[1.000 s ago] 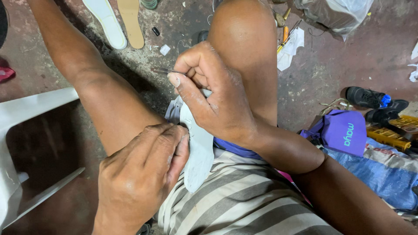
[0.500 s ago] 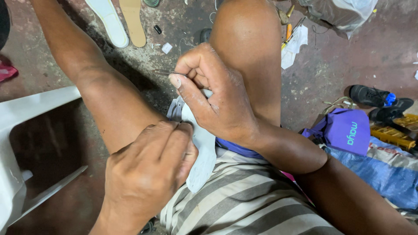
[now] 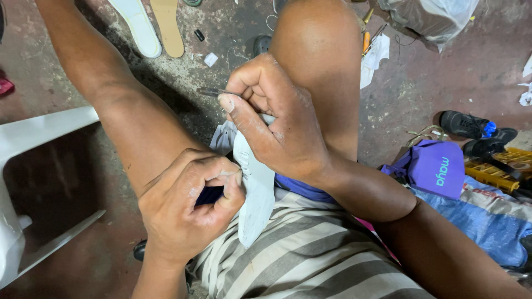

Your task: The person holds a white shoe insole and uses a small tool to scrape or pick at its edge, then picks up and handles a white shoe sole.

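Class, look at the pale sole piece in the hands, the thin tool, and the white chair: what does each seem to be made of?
Sole piece: probably foam or rubber; matte, pale grey, with a thin, slightly curved edge.
Thin tool, pinched in the right hand: seems metal; slim, with a dull glint.
White chair: likely moulded plastic; smooth, with a faint sheen.

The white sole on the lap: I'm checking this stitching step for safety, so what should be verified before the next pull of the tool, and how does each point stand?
1. White sole pinned between both hands: ok.
2. Left hand closed over a dark handle: ok.
3. Right hand pinches a thin metal tool: ok.
4. Tool tip pointing away from the legs: ok, it points sideways over the floor.
5. Thread attached and taut: cannot tell.
6. Sole edge visible for aiming: not ok, the right hand hides its upper part.
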